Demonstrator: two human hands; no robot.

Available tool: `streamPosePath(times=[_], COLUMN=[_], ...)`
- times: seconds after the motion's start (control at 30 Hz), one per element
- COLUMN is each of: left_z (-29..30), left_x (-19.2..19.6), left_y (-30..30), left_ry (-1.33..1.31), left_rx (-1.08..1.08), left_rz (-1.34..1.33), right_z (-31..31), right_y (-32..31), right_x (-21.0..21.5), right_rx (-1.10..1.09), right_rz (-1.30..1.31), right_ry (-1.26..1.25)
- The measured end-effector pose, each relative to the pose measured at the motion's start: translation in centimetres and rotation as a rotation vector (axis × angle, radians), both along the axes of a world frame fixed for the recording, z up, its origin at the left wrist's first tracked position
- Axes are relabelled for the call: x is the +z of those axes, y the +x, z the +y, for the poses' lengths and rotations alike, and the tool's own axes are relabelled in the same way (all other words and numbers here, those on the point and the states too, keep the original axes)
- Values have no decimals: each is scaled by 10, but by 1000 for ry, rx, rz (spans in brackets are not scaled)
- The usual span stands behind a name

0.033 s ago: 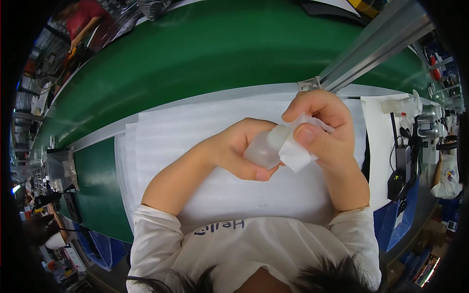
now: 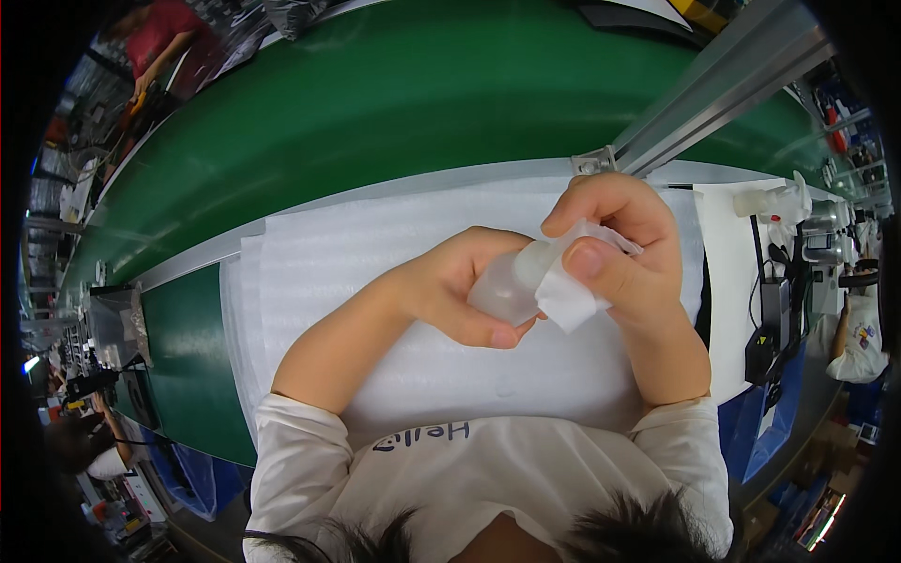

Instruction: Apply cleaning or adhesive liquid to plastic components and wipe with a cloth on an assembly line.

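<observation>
My left hand (image 2: 466,286) is wrapped round a frosted, translucent bottle-like container (image 2: 504,293), its thumb along the near side. The container's narrower, paler end (image 2: 535,264) points to the right. Against that end, my right hand (image 2: 620,246) pinches a folded white wipe (image 2: 570,297) between thumb and fingers. Part of the neck is hidden by the wipe and fingers. Both hands are held above a white foam sheet (image 2: 347,239) laid over the bench.
A green conveyor belt (image 2: 394,103) runs beyond the sheet. A metal post (image 2: 723,84) rises at the far right. On the right stand clear bottles (image 2: 774,203) and a black device with cables (image 2: 771,319). A person in red (image 2: 174,42) is at the far left.
</observation>
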State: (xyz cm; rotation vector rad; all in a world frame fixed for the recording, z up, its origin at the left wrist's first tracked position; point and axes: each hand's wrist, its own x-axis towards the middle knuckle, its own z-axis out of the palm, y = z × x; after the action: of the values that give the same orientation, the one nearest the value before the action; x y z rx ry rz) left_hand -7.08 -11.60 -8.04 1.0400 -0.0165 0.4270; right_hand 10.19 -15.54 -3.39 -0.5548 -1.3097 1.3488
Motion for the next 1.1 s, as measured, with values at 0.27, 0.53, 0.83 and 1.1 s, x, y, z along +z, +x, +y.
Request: streamPosePath(times=[0.27, 0.53, 0.83, 1.1], left_z=[3, 3, 3, 1], left_x=[-6, -7, -8, -12], left_y=[6, 6, 6, 8], left_ry=[151, 197, 185, 138], left_rx=[129, 150, 138, 172], left_rz=[-17, 23, 12, -79], right_z=[-1, -1, 0, -9], right_y=[0, 1, 0, -11], right_x=[-1, -1, -2, 2], right_rx=[-28, -127, -111, -139], right_rz=[-15, -159, -177, -173], right_ry=[78, 270, 323, 127])
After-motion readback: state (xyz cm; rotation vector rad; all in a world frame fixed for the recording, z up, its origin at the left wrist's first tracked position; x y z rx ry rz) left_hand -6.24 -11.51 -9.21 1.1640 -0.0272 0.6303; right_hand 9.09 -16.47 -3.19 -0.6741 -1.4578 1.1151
